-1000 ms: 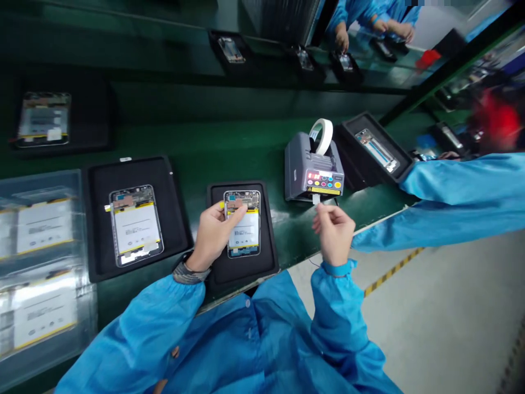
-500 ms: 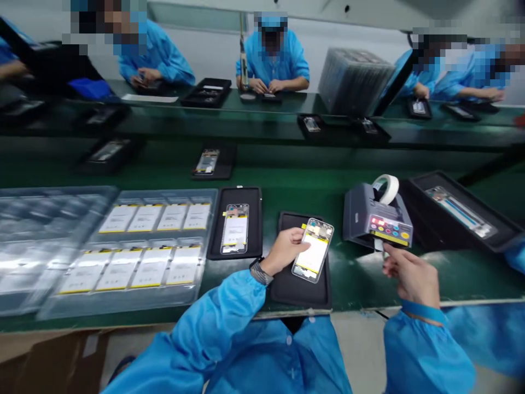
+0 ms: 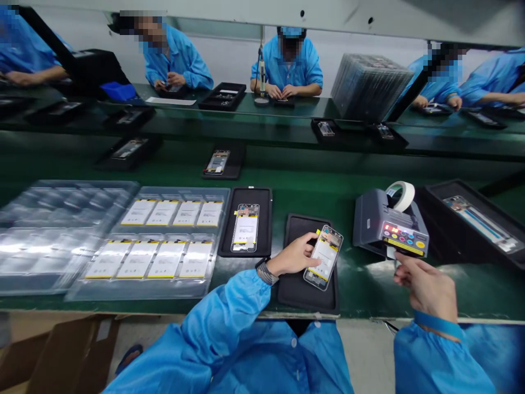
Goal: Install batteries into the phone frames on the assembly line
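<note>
My left hand [image 3: 296, 254] is closed on the edge of an open phone [image 3: 324, 257], whose white battery and bare inner parts face up. The phone is tilted above a black tray [image 3: 293, 298]. At the front of a grey tape dispenser [image 3: 375, 219], my right hand [image 3: 429, 284] pinches the short end of white tape [image 3: 391, 253] at its outlet. A roll of white tape [image 3: 404, 196] sits on top of the dispenser, and its red display is lit. Left of my left hand, another open phone [image 3: 245, 227] lies in a second black tray [image 3: 266, 219].
A clear plastic tray [image 3: 158, 290] with several white batteries [image 3: 133, 256] lies at left, beside another clear tray [image 3: 24, 262]. A long black tray [image 3: 455, 189] with a phone part stands right of the dispenser. Co-workers in blue sit across the bench, beyond a raised shelf [image 3: 266, 128].
The view has swung slightly left, so the scene sits farther right. My left hand still holds the phone, and my right hand stays at the dispenser's tape outlet.
</note>
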`<state>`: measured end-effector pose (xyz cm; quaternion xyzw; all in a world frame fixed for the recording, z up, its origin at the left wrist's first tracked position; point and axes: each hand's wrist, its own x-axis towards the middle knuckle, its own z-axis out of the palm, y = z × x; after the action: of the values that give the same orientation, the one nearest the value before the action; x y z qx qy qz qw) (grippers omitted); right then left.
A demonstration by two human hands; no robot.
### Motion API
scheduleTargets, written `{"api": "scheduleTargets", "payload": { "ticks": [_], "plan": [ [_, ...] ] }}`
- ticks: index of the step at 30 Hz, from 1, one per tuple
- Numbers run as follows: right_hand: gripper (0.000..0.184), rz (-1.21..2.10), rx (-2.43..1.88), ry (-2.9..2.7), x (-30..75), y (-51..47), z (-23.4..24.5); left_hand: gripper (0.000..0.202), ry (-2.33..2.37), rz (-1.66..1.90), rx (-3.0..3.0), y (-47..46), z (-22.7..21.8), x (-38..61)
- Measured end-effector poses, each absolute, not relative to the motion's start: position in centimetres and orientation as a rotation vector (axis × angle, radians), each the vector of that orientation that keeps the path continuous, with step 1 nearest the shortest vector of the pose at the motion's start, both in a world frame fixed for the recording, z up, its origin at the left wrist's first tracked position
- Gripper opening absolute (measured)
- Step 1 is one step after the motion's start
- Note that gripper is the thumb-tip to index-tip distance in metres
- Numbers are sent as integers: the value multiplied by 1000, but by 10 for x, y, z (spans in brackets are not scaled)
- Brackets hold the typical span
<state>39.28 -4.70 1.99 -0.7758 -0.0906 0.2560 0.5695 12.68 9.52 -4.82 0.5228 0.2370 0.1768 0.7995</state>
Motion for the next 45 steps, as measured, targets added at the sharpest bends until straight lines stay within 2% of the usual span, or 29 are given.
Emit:
{"api": "scheduleTargets", "payload": {
  "ticks": [7, 13, 24, 45],
  "plan": [
    [36, 576, -1806, -177, 387, -46, 27, 70, 547, 502, 1029, 99, -46, 130],
    [30, 618, -1739, -191, 379, -40, 35, 81, 658, 536, 978, 105, -28, 126],
    [34, 663, -1696, -255, 380, -38, 30, 90, 713, 494, 996, 103, -24, 127],
    [32, 607, -1754, -359, 364, -51, 35, 85, 670, 612, 995, 104, -25, 127]
  ]
}}
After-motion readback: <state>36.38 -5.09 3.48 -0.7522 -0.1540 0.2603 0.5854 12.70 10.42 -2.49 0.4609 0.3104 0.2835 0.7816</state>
